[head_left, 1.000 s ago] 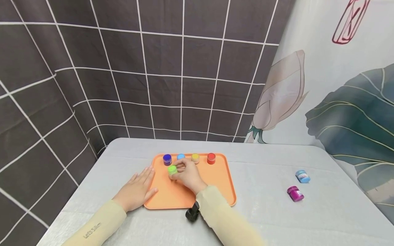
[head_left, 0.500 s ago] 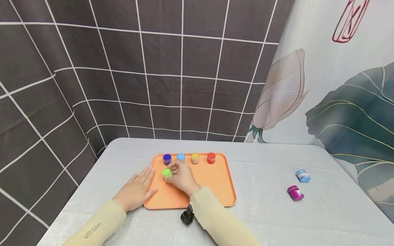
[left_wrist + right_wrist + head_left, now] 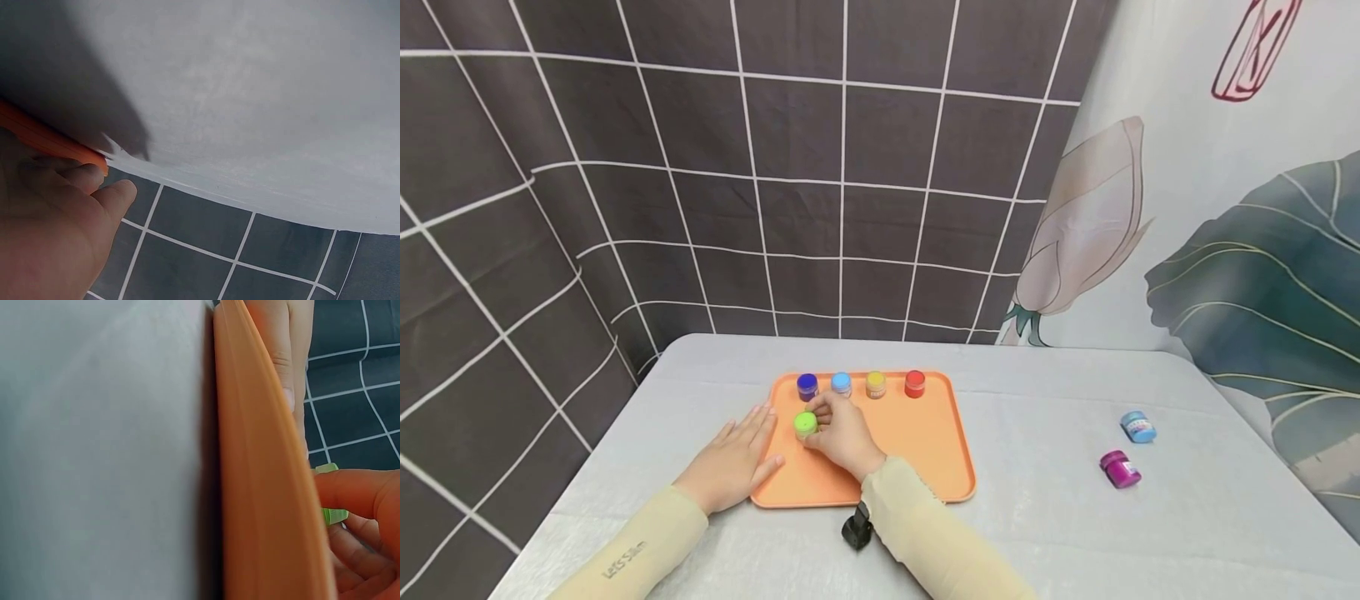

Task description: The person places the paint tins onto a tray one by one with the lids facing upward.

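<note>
Lime-green-lidded jar (image 3: pixel 805 423): held upright or nearly so at the left part of the orange tray (image 3: pixel 917 454), nearer than the dark-blue-lidded jar (image 3: pixel 807 387) in the far row. Whether its base touches the tray cannot be told. It is pinched at the side between thumb and fingers of the right hand (image 3: pixel 847 437). The left hand (image 3: pixel 727 467) is laid flat, fingers extended, at the tray's left rim; nothing is grasped by it.

Handling, as judged: light weight is expected, given the small size; lid and walls are taken to be stiff plastic, not easily crushed or broken. Some slip is possible on the smooth curved wall, so opposed contact on the side below the lid is preferred; if held by the lid alone, loosening could be risked. Contents and fill level are not established.

Off the tray, at right, a magenta jar (image 3: pixel 1121 469) and a light-blue jar (image 3: pixel 1138 427) are seen lying on their sides; rolling is possible if nudged.
</note>
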`<state>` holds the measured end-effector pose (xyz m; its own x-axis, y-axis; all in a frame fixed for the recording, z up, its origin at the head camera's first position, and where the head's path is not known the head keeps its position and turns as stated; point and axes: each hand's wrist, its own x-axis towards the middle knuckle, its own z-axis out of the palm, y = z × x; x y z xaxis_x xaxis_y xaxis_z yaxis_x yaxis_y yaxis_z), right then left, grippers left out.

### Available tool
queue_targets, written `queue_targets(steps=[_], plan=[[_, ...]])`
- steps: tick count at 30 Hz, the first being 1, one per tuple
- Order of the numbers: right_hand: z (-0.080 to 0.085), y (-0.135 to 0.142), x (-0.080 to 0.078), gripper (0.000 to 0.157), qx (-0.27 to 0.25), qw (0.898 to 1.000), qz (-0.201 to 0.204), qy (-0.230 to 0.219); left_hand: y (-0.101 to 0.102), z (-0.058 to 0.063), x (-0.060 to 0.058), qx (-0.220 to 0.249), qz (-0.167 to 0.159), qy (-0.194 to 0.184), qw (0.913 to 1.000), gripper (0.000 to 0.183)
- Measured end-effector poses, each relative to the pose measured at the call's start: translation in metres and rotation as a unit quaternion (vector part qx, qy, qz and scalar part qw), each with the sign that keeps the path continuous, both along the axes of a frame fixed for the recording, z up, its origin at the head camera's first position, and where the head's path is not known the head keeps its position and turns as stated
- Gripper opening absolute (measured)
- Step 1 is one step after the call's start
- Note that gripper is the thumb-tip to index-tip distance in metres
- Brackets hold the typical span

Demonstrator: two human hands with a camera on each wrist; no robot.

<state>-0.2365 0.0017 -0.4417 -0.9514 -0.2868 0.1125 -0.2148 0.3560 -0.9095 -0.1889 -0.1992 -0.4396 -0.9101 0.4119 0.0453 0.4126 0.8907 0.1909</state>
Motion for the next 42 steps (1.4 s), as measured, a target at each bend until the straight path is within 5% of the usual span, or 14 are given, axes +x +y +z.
queue_targets(steps=[21, 32, 42], plan=[[0.009, 0.02, 0.007, 0.038, 0.042, 0.999, 0.014, 0.022, -0.001, -0.001, 0.001, -0.003, 0.004, -0.005, 1.0, 0.072], [0.026, 0.061, 0.011, 0.029, 0.065, 0.996, 0.013, 0.06, 0.001, 0.004, 0.002, -0.004, 0.007, -0.009, 0.9999, 0.072], [0.043, 0.119, 0.017, 0.021, 0.139, 0.978, 0.0, 0.153, 0.002, 0.002, 0.001, -0.006, 0.006, -0.002, 1.0, 0.072]])
